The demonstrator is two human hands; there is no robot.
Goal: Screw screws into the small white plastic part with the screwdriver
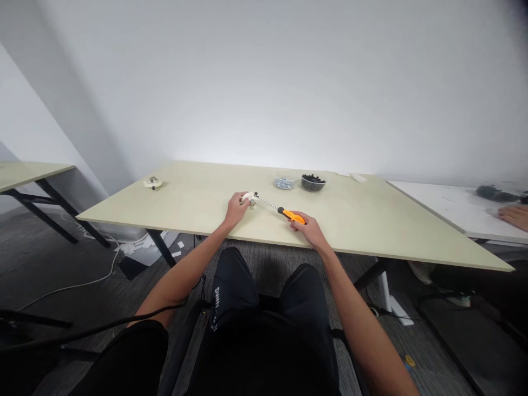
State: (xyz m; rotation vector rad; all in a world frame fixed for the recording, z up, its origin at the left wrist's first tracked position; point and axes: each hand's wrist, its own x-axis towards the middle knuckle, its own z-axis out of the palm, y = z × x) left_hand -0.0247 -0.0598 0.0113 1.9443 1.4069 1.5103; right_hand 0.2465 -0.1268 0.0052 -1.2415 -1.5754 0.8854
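Observation:
My left hand [238, 209] is closed around a small cream-coloured plastic part [248, 196] with some metal on it, just above or on the table. In my right hand [307, 226] is a screwdriver [293, 216] with an orange and black handle. Its shaft points left, and the tip meets a small black piece [256, 194] at the right end of the cream part. My fingers hide much of the part. A similar cream part with metal [153, 183] lies by itself at the table's left side.
Behind my hands stand a clear tub of small silvery pieces [284, 182] and a clear bowl of black pieces [313, 182]. The pale table [371, 220] meets a wall at the back. At far right, another person's hand [514, 215] rests by a white table [429, 206].

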